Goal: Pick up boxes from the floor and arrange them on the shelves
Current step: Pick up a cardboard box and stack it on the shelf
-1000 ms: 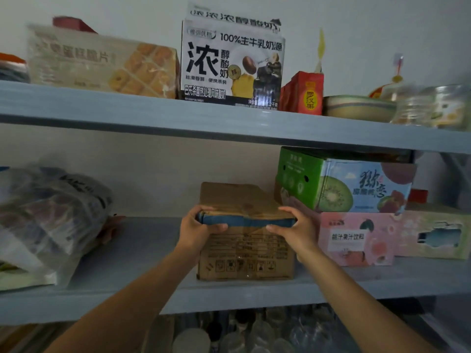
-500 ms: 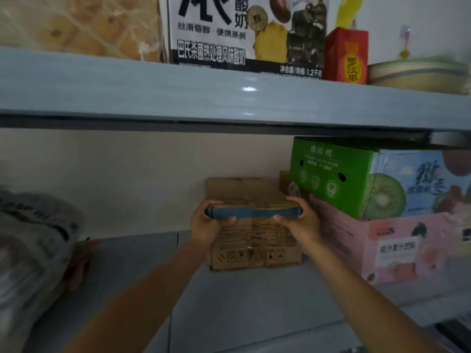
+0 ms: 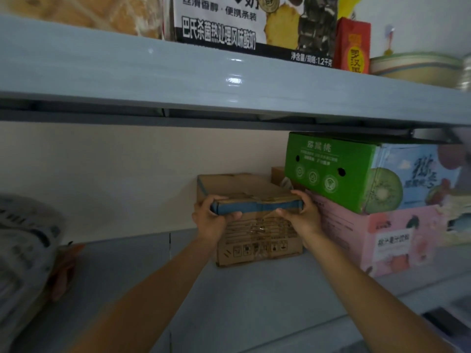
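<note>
Two hands: our left hand (image 3: 211, 221) and right hand (image 3: 303, 217) each grip a top front corner of the cardboard box (image 3: 257, 242), which rests on the grey shelf (image 3: 242, 301) just beside a pink box (image 3: 397, 240). We should push evenly toward the wall, keeping it square.

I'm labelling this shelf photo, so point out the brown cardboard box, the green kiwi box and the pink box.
brown cardboard box (image 3: 257, 244): head view, printed front face below the blue band.
green kiwi box (image 3: 328, 171): head view, green end face.
pink box (image 3: 402, 258): head view, front face below the white label.
</note>
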